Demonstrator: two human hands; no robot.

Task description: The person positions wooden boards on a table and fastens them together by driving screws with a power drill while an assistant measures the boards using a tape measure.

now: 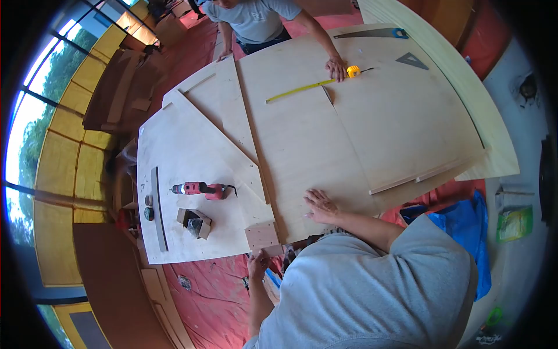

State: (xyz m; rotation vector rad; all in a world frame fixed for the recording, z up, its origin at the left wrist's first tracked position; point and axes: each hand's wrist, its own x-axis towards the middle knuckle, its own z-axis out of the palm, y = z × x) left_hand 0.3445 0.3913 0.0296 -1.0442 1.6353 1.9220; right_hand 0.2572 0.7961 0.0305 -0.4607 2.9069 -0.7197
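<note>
My left hand (260,264) is closed at the table's near edge, gripping the end of a wooden frame (247,122) beside its small plywood block (262,235). Part of its fingers is hidden under the wood. The frame, made of long strips with a diagonal brace, stretches away across a large plywood sheet (314,151). Flat on that sheet, fingers spread, rests my right hand (319,206), holding nothing. Left of the frame lie a red cordless drill (203,189) and a small open cardboard box (194,223) with contents I cannot make out.
Opposite me a co-worker (256,23) has one hand by a yellow tape measure (353,71) with its blade out, the other on the frame's far end. A handsaw (372,33), triangular square (412,60), dark flat bar (158,209) and thin wood strips (401,185) lie around.
</note>
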